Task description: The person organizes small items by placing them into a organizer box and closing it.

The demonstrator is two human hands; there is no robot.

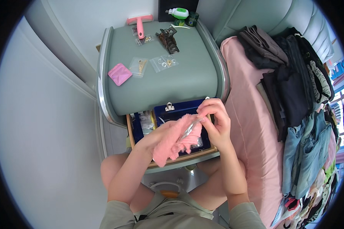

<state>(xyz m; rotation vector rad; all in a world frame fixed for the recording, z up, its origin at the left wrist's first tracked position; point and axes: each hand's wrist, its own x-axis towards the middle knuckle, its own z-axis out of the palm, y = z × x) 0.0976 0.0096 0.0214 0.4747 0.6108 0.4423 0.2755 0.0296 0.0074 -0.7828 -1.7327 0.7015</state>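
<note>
A fluffy pink cloth (167,146) lies over my left hand (153,136), which supports it from beneath; its fingers are mostly hidden by the cloth. On the cloth rests a small clear, shiny item (190,128), perhaps a plastic bag. My right hand (219,123) pinches its upper end between thumb and fingers. Both hands are above a pulled-out wooden drawer (129,128). Inside it sits a dark blue velvet-lined case (177,110) with a metal clasp (169,106). Clear bags (146,120) fill the drawer's left side.
On the green nightstand (172,88) lie a pink pouch (120,74), zip bags of jewellery (164,63), a brown claw clip (168,40), a pink T-shaped tool (140,25) and a green-and-white bottle (179,13). Folded clothes (292,91) cover part of the pink bed (249,128) at right.
</note>
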